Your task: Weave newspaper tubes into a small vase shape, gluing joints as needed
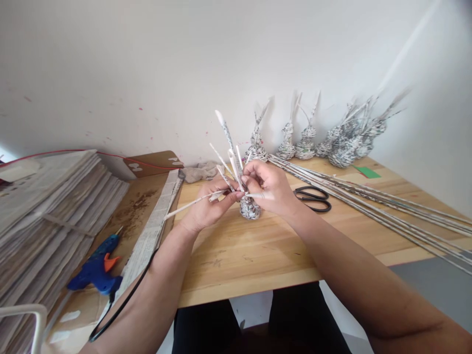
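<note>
A small gourd-shaped figure woven from rolled newspaper (250,208) stands at the middle of the wooden table, with loose paper tubes (225,129) sticking up and outward from its top. My left hand (211,204) pinches the figure's upper part from the left, its thumb along the rim. From the right, my right hand (269,186) is closed on a paper tube at the same spot, thumb and forefinger together. One long tube reaches out to the left past my left hand. My fingers hide most of the upper weaving.
Several similar woven figures (305,142) stand along the wall. Long paper tubes (354,196) lie across the right side, by black-handled scissors (313,198). On the left are a blue glue gun (96,268) with its black cord, and stacked newspaper strips (62,221). A grey cloth (199,172) lies behind.
</note>
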A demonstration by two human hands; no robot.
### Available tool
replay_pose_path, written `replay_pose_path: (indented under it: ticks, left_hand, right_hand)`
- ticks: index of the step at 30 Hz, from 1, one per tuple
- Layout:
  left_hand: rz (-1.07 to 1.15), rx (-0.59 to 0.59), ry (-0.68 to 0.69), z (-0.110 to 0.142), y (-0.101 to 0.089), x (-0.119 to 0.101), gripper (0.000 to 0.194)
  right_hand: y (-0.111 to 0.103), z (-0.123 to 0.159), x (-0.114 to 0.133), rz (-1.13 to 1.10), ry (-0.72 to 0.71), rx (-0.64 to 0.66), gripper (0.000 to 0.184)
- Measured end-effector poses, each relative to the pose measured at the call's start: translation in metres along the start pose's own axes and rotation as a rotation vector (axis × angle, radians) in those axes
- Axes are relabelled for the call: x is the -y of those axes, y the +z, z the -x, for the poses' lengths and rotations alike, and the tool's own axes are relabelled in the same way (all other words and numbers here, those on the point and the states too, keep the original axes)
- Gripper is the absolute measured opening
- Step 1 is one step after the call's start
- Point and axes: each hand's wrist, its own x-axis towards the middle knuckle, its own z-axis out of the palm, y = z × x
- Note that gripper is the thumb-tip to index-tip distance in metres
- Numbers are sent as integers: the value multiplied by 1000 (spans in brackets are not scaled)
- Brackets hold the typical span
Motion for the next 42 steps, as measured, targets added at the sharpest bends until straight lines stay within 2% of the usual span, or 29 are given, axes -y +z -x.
replay_pose_path:
  ticks: [4, 9, 13, 17, 23, 30, 37, 42]
  left_hand:
    - [9, -37, -33, 0, 0, 2, 15]
    - [28, -96, -28, -1, -1, 7, 13]
    - [103, -106, -98, -1, -1, 7, 16]
    - [196, -122, -184, -2, -1, 6, 20]
    - [303, -130, -243, -5, -1, 5, 27]
    - [369, -120, -264, -6, 1, 6, 27]
    - [264, -62, -232, -3, -1, 12, 21]
    - [274, -106, -299, -3, -1, 13, 19]
  right_hand:
    - [5, -3, -7, -235, 102, -21, 13]
    - [7, -8, -12, -564, 250, 31, 29]
    - [6, -9, -14, -690, 269, 48, 32]
    - [3, -10, -13, -743, 298, 117, 26]
    - [-1, -10, -7, -587, 258, 200, 19]
    - [0, -8, -11, -449, 200, 178, 20]
    - [2, -7, -11, -259, 137, 187, 17]
    - [2, -7, -11, -200, 101, 193, 13]
